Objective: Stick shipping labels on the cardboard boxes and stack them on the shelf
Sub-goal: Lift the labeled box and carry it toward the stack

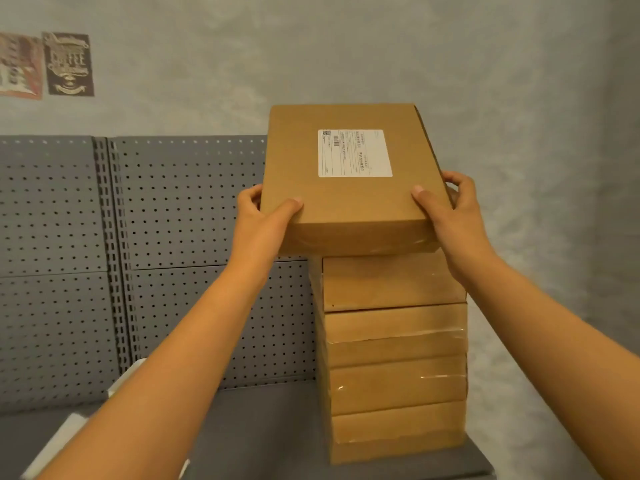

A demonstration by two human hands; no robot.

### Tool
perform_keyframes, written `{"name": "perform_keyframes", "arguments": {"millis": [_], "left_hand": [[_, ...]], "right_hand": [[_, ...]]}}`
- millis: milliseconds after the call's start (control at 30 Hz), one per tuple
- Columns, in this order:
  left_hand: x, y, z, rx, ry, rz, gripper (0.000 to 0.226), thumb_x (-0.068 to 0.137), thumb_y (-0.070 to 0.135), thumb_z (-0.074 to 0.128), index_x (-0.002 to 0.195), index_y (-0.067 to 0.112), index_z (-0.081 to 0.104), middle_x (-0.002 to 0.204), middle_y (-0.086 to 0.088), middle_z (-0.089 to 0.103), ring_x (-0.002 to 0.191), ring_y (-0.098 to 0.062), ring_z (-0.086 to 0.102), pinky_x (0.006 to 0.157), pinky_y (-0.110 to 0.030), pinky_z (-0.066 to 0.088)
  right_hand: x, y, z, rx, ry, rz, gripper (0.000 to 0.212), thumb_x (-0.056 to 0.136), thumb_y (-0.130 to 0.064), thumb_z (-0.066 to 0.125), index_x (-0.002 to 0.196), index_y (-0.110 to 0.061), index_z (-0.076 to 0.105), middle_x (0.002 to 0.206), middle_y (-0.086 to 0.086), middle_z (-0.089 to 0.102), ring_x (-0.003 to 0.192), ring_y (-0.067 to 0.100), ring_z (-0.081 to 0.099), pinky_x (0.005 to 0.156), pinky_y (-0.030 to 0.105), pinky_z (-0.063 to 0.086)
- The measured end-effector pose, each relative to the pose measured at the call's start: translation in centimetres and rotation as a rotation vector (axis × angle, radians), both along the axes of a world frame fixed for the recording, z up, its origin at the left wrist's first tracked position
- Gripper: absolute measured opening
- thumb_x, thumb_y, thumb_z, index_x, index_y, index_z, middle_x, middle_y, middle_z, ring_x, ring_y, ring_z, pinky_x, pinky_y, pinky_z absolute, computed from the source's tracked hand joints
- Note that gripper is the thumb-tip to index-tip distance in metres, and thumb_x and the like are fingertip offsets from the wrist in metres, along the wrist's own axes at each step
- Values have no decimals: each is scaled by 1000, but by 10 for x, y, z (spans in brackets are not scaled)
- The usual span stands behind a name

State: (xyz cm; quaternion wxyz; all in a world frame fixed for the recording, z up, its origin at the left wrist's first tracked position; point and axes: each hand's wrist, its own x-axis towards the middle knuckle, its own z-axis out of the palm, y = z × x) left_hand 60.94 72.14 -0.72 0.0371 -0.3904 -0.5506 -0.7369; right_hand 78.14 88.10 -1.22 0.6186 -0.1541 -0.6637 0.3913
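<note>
I hold a flat brown cardboard box [349,199] at head height, its top tilted toward me, with a white shipping label [355,153] stuck on it. My left hand [263,220] grips its near left corner, thumb on top. My right hand [450,213] grips the near right corner the same way. The box's near end sits on or just above a stack of several similar boxes [394,358], shifted a little to the left of it. The stack stands on the grey shelf [263,431].
A grey pegboard back panel [166,237] runs behind the shelf on the left. A white object [69,441] lies at the shelf's left, partly behind my left forearm. Two posters [67,64] hang on the grey wall at upper left.
</note>
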Motion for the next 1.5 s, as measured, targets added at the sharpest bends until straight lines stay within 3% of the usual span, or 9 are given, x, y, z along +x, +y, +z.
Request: {"name": "perform_keyframes", "arguments": {"millis": [233,433,600,700,767,833,933,1133,1500], "left_hand": [[35,49,-11,-76,-37,-33,55,87,31,62,137,23,39,121,7,57,99,-4,56,72,-24,43],[42,66,-6,-80,-92,35,51,88,35,60,136,25,44,99,21,54,88,4,50,70,-22,40],[43,81,-4,-148,-91,105,56,90,46,55,138,26,35,116,9,46,83,4,44,63,-20,36],[40,86,-4,-185,-60,155,58,89,52,53,139,27,34,126,6,44,98,-7,49,78,-25,41],[36,88,-5,-211,-20,184,60,89,55,52,140,30,33,127,6,42,107,-14,48,87,-31,42],[34,88,-5,-225,-2,198,58,88,57,51,139,32,35,121,7,44,104,-15,49,83,-31,41],[30,89,-5,-244,16,214,59,88,60,49,138,33,35,116,8,44,100,-14,49,77,-28,40],[24,90,-9,-240,33,253,58,87,63,48,135,32,37,99,18,45,83,3,46,61,-19,36],[19,90,-6,-335,54,223,68,86,67,44,142,31,30,121,5,44,105,-17,46,81,-32,37]], "right_hand": [[35,69,-7,-58,-156,136,59,88,-42,59,139,-31,31,138,-1,45,114,20,52,98,42,48],[32,93,1,-109,-196,204,63,86,-50,59,141,-27,36,129,-5,48,112,17,52,95,36,48],[25,109,6,-153,-214,173,60,87,-55,55,135,-25,36,122,-1,47,105,18,51,82,31,44],[20,115,5,-154,-217,193,62,87,-58,52,136,-23,37,121,0,48,97,12,52,73,26,43],[17,118,4,-132,-235,189,68,85,-63,51,138,-23,36,127,0,48,105,16,52,79,28,44],[14,121,4,-108,-252,193,72,83,-66,50,140,-24,35,133,0,47,112,19,51,85,30,45],[15,124,1,-73,-268,218,70,85,-62,48,141,-23,33,128,-2,47,104,14,50,75,20,43],[15,131,-4,-13,-345,189,75,82,-70,44,141,-26,34,130,-2,50,113,18,52,87,30,43],[16,126,-1,-4,-390,74,72,83,-70,45,137,-22,40,132,1,51,119,24,52,89,32,43]]}}
